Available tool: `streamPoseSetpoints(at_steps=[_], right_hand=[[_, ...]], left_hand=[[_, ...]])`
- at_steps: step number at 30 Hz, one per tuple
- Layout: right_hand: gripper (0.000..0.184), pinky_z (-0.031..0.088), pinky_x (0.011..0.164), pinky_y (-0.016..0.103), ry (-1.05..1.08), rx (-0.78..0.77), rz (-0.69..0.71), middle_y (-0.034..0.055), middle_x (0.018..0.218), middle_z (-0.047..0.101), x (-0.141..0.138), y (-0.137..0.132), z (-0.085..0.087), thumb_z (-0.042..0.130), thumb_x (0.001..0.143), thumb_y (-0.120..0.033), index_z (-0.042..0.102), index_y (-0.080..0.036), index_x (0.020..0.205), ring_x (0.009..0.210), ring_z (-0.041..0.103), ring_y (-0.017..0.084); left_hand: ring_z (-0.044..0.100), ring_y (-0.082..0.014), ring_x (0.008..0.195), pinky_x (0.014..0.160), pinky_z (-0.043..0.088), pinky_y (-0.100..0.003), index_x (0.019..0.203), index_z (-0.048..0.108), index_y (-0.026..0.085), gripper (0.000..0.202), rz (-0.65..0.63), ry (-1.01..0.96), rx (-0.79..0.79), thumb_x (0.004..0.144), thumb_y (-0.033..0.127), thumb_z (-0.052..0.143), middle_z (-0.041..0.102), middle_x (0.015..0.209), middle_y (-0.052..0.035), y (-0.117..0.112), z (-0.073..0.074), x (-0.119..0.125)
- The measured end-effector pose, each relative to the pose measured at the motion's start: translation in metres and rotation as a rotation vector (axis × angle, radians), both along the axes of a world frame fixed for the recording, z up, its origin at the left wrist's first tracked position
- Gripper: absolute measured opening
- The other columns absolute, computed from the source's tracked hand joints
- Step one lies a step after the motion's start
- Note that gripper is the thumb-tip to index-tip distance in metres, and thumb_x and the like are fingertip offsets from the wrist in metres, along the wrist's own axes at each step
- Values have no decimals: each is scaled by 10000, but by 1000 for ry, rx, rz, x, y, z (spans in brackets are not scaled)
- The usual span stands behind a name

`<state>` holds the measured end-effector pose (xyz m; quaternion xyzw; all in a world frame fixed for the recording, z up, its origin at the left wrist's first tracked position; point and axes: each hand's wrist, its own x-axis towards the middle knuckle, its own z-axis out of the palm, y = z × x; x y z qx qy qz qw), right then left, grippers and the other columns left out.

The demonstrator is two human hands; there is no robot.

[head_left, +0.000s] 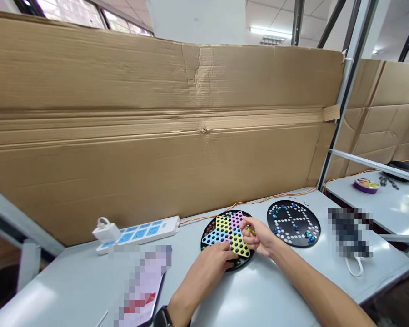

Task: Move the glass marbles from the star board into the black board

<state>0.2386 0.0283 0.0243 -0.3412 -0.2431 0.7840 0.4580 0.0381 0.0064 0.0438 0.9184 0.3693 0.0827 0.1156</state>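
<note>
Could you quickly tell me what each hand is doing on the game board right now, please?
Left hand: fingers resting on the colourful round board; any grip cannot be told.
Right hand: fingers pinched over the board; contents too small to tell.

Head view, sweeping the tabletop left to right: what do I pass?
White power strip → left hand → colourful star board → right hand, pinching something small I cannot make out → black round board with marbles → purple tape roll on the next table.
</note>
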Motion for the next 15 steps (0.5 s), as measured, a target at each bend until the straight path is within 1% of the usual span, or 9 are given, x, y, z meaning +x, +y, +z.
streamPoseSetpoints(at_steps=[3,8,12,15], right_hand=[[285,61,399,180,-7,1,11,-114,519,406,0,0,-1,576,948,-419,537,-180,798,361,168,13],[292,63,395,179,-9,-1,26,-113,520,404,-1,0,-2,550,962,-428,540,-181,806,355,165,15],[294,52,395,175,-24,-15,45,-116,516,395,-2,-1,-1,558,954,-437,540,-184,806,354,157,16],[309,48,395,175,-32,-16,58,-115,518,395,-3,0,-2,571,946,-457,545,-183,806,356,149,15]], left_hand=[[644,-227,809,711,458,-313,833,788,279,294,-3,28,38,938,184,530,714,888,-42,0,2,2],[630,-223,866,749,458,-321,880,795,279,278,-5,94,57,897,130,562,715,955,-27,1,6,6],[634,-229,861,748,458,-323,814,787,260,265,13,127,47,886,112,579,706,932,-41,3,4,8],[635,-228,851,748,467,-323,755,765,237,262,26,107,32,894,124,573,699,911,-50,3,1,9]])
